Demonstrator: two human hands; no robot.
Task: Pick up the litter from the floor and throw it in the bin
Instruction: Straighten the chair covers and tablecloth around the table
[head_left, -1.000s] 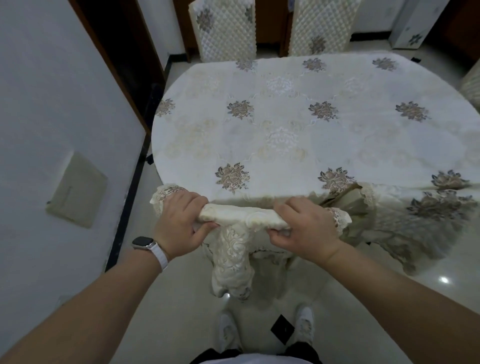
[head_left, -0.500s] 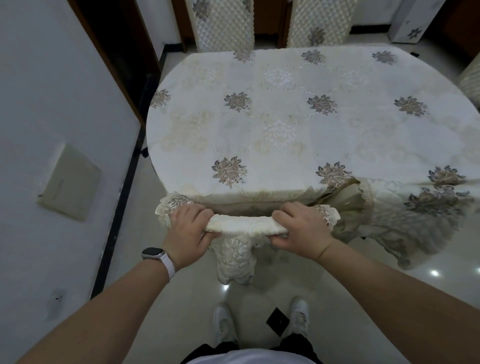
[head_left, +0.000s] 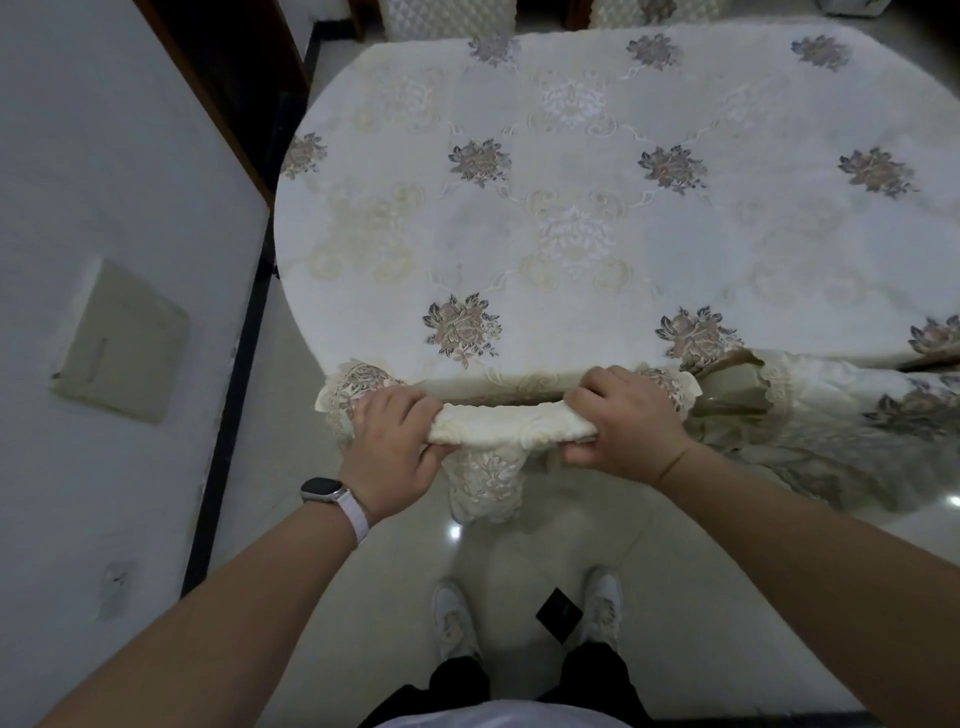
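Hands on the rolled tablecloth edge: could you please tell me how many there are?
2. The left hand grips the rolled tablecloth edge at its left end, and the right hand grips its right end. No other hands show.

No text, label, brand, number or sign can be read. The watch (head_left: 322, 490) face, lower left of centre, is dark. The faint marks on the wall plate (head_left: 122, 340) at the left edge are too small to make out.
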